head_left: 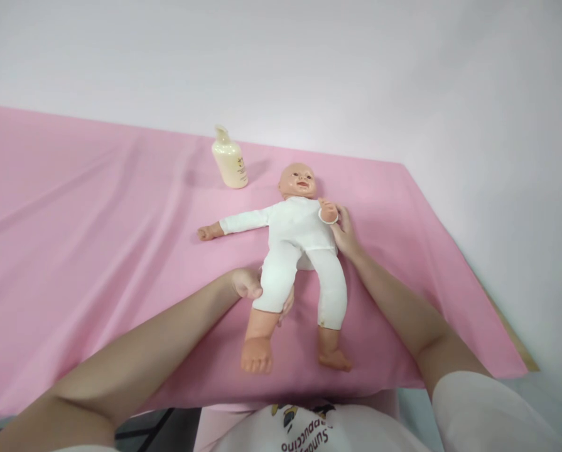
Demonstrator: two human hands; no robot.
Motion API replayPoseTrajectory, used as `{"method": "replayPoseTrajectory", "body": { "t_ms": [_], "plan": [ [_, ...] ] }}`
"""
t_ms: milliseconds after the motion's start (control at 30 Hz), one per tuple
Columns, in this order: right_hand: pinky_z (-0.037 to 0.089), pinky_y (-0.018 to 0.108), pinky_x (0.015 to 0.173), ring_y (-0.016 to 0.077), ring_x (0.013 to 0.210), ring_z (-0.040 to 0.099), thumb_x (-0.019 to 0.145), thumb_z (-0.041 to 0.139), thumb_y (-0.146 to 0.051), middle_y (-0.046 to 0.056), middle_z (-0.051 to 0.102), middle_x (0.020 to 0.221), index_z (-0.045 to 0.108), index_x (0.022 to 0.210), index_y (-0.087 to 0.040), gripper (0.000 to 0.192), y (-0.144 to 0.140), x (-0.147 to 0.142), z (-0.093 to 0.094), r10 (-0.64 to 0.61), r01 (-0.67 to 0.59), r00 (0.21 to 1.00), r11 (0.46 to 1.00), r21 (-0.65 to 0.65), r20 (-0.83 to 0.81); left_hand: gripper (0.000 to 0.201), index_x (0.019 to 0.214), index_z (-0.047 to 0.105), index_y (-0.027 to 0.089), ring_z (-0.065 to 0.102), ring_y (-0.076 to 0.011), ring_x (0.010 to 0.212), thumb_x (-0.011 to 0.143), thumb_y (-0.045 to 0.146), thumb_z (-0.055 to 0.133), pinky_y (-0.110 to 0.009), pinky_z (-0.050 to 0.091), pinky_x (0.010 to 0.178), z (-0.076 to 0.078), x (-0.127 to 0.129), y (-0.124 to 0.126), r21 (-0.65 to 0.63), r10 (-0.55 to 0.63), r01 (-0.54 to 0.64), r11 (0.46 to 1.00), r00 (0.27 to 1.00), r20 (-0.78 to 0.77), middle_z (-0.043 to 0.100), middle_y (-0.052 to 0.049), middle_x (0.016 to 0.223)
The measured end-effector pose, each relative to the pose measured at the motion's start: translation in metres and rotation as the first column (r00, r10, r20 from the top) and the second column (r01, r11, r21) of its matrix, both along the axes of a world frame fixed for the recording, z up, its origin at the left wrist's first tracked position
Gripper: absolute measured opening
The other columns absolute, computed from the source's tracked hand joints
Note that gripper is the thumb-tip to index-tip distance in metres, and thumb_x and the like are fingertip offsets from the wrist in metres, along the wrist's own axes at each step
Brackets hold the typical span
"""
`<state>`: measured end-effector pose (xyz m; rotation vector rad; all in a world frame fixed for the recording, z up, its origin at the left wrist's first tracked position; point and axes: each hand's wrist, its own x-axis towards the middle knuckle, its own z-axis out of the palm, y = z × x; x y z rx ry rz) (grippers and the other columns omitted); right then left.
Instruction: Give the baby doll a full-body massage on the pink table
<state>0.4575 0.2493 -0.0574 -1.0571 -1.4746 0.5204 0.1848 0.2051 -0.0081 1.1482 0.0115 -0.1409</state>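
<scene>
A baby doll (296,226) with a white cloth body lies on its back on the pink cloth, head away from me and feet toward me. My left hand (248,284) is wrapped around the doll's leg on the left, its fingertips showing on the inner side below the knee. At the doll's side on the right, my right hand (345,233) rests against the torso and the raised arm. Its fingers are partly hidden behind that arm, so their grip cannot be made out. The doll's other arm stretches out to the left.
A cream pump bottle (230,162) stands beyond the doll, left of its head. The pink cloth (97,251) covers the table and has folds on the left. A bare table corner (511,333) shows at the right, and a pale wall (281,69) rises behind.
</scene>
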Motion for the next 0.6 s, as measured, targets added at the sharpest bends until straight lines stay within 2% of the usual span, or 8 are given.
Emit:
{"method": "replayPoseTrajectory", "body": {
  "t_ms": [133,167,267,333,467,600],
  "plan": [
    [0.040,0.043,0.120,0.0243,0.137,0.052,0.089,0.060,-0.049,0.010,0.059,0.140,0.052,0.133,-0.026,0.050,0.003,0.000,0.000,-0.017,0.010,0.990,0.998,-0.055,-0.137,0.053,0.068,0.070,0.019,0.071,-0.0355,0.087,0.051,0.067,0.083,-0.045,0.062,0.081,0.008,0.002,0.003,0.181,0.088,-0.097,0.979,0.995,0.054,0.063,-0.010,0.061],
    [0.039,0.044,0.121,0.0244,0.139,0.050,0.088,0.060,-0.049,0.010,0.058,0.142,0.051,0.134,-0.026,0.052,0.004,0.001,0.001,-0.032,0.021,0.984,0.998,-0.064,-0.174,0.052,0.071,0.072,0.019,0.072,-0.0345,0.086,0.052,0.066,0.084,-0.044,0.062,0.080,0.009,0.002,0.004,0.201,0.066,-0.075,0.977,0.997,0.050,0.065,-0.009,0.063],
    [0.040,0.048,0.120,0.0253,0.137,0.052,0.086,0.059,-0.045,0.009,0.057,0.143,0.050,0.135,-0.026,0.053,0.004,0.000,0.001,-0.077,0.041,0.952,0.991,-0.126,-0.297,0.047,0.088,0.077,0.019,0.073,-0.0334,0.089,0.057,0.052,0.089,-0.042,0.062,0.081,0.012,0.003,0.006,0.192,-0.135,0.137,0.972,0.991,-0.025,0.074,-0.009,0.082],
    [0.044,0.051,0.117,0.0253,0.132,0.056,0.086,0.058,-0.041,0.008,0.060,0.140,0.052,0.131,-0.026,0.048,0.004,0.000,0.001,-0.124,0.058,0.919,0.981,-0.184,-0.375,0.048,0.096,0.077,0.018,0.073,-0.0334,0.095,0.057,0.041,0.092,-0.041,0.061,0.086,0.013,0.003,0.007,0.187,-0.190,0.199,0.962,0.980,-0.068,0.076,-0.009,0.094],
    [0.053,0.048,0.106,0.0240,0.122,0.063,0.085,0.055,-0.034,0.008,0.064,0.131,0.051,0.127,-0.024,0.044,0.006,-0.001,0.004,-0.186,0.025,0.811,0.958,-0.286,-0.554,0.051,0.108,0.076,0.019,0.072,-0.0312,0.105,0.061,0.034,0.092,-0.036,0.059,0.093,0.010,0.002,0.005,0.215,-0.155,0.178,0.960,0.981,-0.118,0.077,-0.007,0.106],
    [0.055,0.045,0.104,0.0226,0.110,0.069,0.085,0.053,-0.031,0.006,0.071,0.110,0.056,0.119,-0.021,0.036,0.010,0.001,0.008,-0.270,-0.011,0.663,0.929,-0.370,-0.698,0.052,0.109,0.077,0.023,0.072,-0.0290,0.106,0.061,0.035,0.093,-0.033,0.060,0.091,0.006,0.002,0.002,0.267,-0.118,0.143,0.953,0.987,-0.105,0.077,-0.006,0.108]
  ]
}}
